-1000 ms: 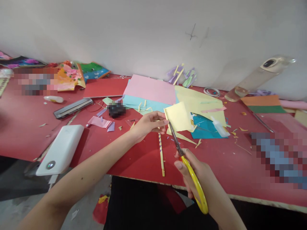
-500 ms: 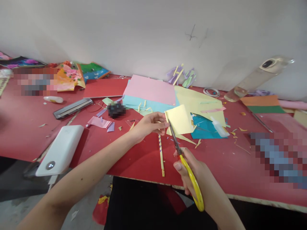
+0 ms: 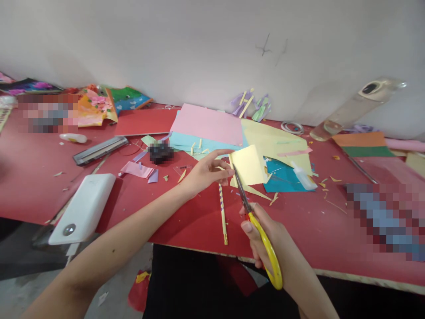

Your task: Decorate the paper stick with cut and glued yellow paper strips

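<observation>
A pale yellow piece of paper [image 3: 249, 165] is pinched at its left edge by my left hand [image 3: 210, 170], above the table. My right hand [image 3: 264, 232] grips yellow-handled scissors [image 3: 265, 246], with fingers wrapped around the handles. The scissor blades point up and left along the left side of the paper, near my left fingertips, and appear nearly closed. Just below my left hand, a pale yellow patterned pencil [image 3: 223, 217] lies on the table. Behind the held piece are a larger yellow sheet [image 3: 282, 137] and a pink sheet [image 3: 209, 124].
On the red table [image 3: 186, 230] sit a white power bank [image 3: 84, 206] with a cable, a blue sheet [image 3: 275, 181], a small glue bottle [image 3: 303, 177] and paper scraps. A clear water bottle [image 3: 355, 110] leans against the wall at right. A grey case [image 3: 101, 149] lies at left.
Almost nothing differs. The scissors and my right hand have shifted very slightly; my left hand still pinches the paper at the same edge.
</observation>
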Available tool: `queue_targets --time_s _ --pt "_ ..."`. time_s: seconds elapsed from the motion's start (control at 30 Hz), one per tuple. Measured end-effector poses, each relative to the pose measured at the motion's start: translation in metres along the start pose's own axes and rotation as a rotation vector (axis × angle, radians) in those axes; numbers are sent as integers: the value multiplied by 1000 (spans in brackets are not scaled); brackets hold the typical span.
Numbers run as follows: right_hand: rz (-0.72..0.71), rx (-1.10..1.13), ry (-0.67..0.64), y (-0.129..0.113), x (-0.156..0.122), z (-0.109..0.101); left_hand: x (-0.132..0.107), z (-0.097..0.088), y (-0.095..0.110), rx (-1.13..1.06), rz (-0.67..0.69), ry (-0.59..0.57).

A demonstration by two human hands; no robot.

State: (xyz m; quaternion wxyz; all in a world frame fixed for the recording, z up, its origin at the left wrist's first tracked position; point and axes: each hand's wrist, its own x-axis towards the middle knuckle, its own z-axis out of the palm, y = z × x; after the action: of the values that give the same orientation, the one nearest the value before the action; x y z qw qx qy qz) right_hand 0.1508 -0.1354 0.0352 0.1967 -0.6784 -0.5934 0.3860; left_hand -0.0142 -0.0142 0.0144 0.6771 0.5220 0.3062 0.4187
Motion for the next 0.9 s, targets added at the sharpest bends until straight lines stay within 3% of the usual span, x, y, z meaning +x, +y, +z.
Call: queue_targets --time_s 0.27,0.43,0.67,0.9 --pt "16 49 -98 10 1 -2 1 0 -1 -7 0 -9" --pt "22 45 -101 6 1 -4 1 0 -1 -1 8 11" --pt "-83 -56 -51 1 1 -6 0 0 -1 57 30 -21" --pt "-66 -56 -40 -4 0 -5 -1 1 1 86 50 -17"
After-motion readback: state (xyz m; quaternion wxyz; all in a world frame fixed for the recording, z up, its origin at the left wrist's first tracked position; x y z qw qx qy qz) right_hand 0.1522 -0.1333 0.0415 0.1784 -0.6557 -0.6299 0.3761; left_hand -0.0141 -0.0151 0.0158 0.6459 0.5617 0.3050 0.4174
